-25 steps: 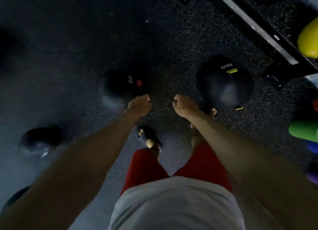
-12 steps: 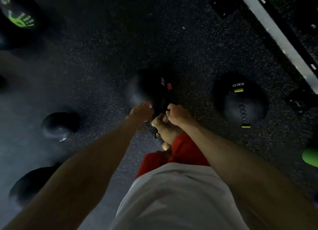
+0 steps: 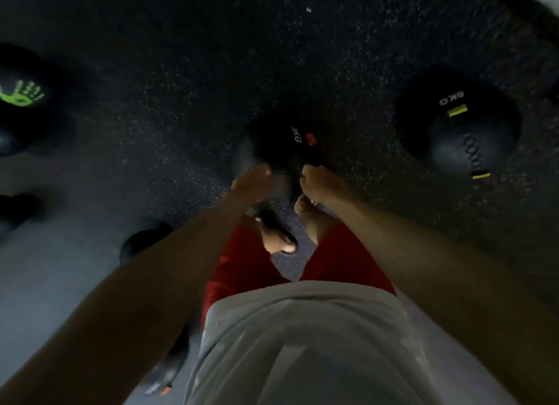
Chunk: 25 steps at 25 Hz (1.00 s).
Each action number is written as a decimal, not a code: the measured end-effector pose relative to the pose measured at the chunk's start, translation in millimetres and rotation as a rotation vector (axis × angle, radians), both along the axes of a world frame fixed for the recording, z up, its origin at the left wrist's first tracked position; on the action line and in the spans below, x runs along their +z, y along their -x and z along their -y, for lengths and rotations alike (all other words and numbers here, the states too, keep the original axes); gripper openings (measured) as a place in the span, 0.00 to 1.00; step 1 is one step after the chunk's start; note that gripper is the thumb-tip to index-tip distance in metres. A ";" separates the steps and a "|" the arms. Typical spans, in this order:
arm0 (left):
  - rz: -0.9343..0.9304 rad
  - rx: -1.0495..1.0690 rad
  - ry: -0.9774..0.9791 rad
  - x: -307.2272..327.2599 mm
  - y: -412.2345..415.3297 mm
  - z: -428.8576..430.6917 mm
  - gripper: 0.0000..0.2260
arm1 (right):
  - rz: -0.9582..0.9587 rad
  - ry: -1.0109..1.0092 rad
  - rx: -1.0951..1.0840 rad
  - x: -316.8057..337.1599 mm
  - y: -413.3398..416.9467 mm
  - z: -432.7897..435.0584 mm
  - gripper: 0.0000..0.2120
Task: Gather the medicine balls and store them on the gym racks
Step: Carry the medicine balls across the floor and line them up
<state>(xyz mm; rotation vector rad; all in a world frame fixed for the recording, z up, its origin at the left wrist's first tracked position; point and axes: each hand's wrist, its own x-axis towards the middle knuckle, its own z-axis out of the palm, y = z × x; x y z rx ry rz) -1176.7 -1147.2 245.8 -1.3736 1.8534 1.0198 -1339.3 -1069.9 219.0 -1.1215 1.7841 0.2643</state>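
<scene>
- A black medicine ball point(image 3: 281, 144) with a red tag and a white weight mark sits on the speckled floor point(image 3: 181, 71), just ahead of the person's feet and near the middle of the view.
- The left hand point(image 3: 249, 180) reaches down to the ball's near edge. Its fingers look straight and close together, though blur makes it hard to say whether they touch the ball.
- The right hand point(image 3: 317, 183) hangs beside it at the ball's near right edge with the fingers seemingly curled under. Whether they close on anything cannot be told in the dim light.
- Below the hands are a sandalled foot point(image 3: 272, 229), red shorts point(image 3: 242, 268) and a grey shirt point(image 3: 302, 344).
- To the right, well apart from the first ball, lies a yellow-tagged ball point(image 3: 453, 144), black with zigzag lacing.
- At the far left edge rests a handprint ball point(image 3: 21, 102), dark with a bright green palm print.
- Below it, also at the left edge, is a shadowed ball point(image 3: 18, 211), barely made out.
- A half-hidden ball point(image 3: 142, 238) shows just above the left forearm.
- A low ball point(image 3: 169, 371) with an orange mark peeks out between that forearm and the shirt.
</scene>
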 end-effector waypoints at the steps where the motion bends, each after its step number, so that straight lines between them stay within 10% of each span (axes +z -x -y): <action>1: 0.001 -0.015 -0.006 -7.6 -4.0 5.5 0.18 | -0.011 -0.013 -0.036 -10.6 -6.9 1.6 0.13; 13: -0.014 -0.434 -0.063 -189.4 -82.4 89.0 0.17 | -0.147 -0.108 -0.504 -180.0 -151.1 8.2 0.26; 19: -0.108 -0.558 -0.067 -285.0 -120.0 100.6 0.38 | -0.029 -0.065 -0.839 -272.3 -222.6 14.1 0.54; 25: -0.278 -0.602 0.086 -322.7 -116.9 98.6 0.51 | -0.216 0.140 -1.037 -316.5 -176.9 32.6 0.52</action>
